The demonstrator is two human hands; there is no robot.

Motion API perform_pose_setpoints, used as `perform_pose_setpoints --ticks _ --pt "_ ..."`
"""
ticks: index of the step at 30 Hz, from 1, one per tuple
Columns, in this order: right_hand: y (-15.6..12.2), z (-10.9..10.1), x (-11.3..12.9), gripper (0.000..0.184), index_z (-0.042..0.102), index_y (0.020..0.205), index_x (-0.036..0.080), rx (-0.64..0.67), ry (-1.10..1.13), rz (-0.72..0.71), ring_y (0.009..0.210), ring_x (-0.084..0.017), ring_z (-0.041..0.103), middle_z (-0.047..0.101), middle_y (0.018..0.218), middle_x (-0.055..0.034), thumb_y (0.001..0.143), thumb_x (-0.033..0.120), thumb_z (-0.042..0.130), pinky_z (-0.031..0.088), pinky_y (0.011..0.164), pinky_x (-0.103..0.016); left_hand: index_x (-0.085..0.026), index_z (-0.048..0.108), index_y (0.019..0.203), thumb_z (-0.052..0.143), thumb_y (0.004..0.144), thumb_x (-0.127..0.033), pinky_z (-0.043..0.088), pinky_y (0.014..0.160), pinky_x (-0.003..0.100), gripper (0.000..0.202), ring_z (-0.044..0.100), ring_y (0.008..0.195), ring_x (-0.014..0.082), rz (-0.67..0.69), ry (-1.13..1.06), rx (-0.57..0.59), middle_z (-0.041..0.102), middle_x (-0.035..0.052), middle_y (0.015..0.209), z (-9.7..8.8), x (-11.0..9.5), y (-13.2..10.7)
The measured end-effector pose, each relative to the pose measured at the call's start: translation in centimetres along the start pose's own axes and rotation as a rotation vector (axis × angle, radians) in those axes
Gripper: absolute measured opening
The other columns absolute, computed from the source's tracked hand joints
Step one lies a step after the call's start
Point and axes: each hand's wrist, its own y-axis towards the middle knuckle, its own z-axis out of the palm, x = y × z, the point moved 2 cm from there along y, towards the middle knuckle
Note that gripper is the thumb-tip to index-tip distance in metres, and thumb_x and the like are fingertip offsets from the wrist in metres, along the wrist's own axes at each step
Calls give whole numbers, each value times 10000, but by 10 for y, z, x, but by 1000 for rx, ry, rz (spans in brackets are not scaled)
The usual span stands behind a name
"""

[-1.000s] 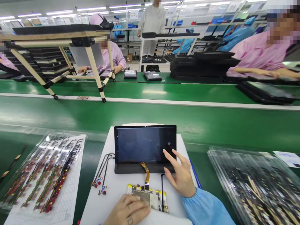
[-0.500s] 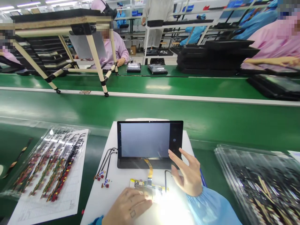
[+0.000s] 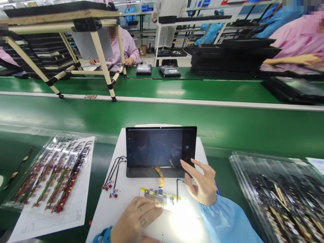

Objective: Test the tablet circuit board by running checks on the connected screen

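A tablet screen [image 3: 154, 148] leans upright on a white board [image 3: 106, 206], its display dark. An orange flex cable [image 3: 161, 177] runs from its lower edge to a circuit board [image 3: 164, 199] lying flat. My left hand [image 3: 140, 214] is closed over the near left part of the circuit board, fingers together; its fingertips are partly hidden. My right hand [image 3: 202, 182] has its fingers apart, the index fingertip at the display's lower right, holding nothing. Bright light glares beside the circuit board.
Small camera modules with black cables [image 3: 113, 192] lie left of the screen. A clear tray of flex parts [image 3: 58, 168] rests on printed paper at left; stacked clear trays [image 3: 253, 189] sit at right. Beyond the green belt [image 3: 162, 113], a pipe-frame stand [image 3: 103, 64] and co-workers appear.
The display has turned from bright grey to dark. Both hands keep nearly the same places, and the whole view has shifted slightly.
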Motion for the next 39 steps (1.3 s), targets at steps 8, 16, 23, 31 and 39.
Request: perform_pose_setpoints --ticks 8,16,23,31,39 --pt "-2 1 3 268 534 1085 167 45 32 -26 920 -221 567 655 905 -36 849 59 467 410 735 -341 -121 470 1203 517 860 -457 511 811 307 482 625 935 200 20 11 -7 686 118 989 -1 -1 1" --pt "-5 8 3 262 501 1117 110 190 107 -120 1031 -248 519 626 1031 -76 890 193 401 411 781 -355 -118 487 1175 555 850 -367 530 771 297 415 645 905 193 41 59 6 701 106 982 -1 -2 1" --pt "-4 13 6 341 475 1140 88 289 150 -197 1138 -260 444 587 1124 -97 927 317 340 388 830 -358 -119 484 1180 566 829 -290 528 777 297 399 640 909 191 29 37 -14 697 107 980 -1 -3 1" --pt "4 14 12 422 413 1259 86 333 122 -224 1163 -269 411 574 1157 -72 956 345 273 345 852 -362 -139 454 1216 546 845 -331 523 778 310 428 647 902 205 13 30 4 696 112 987 -4 -4 2" --pt "4 6 10 427 360 1302 84 207 115 -204 1082 -252 480 622 1036 -90 964 326 261 371 778 -348 -127 462 1215 570 832 -364 524 787 314 463 637 916 201 22 30 0 690 115 1009 -3 -3 1"
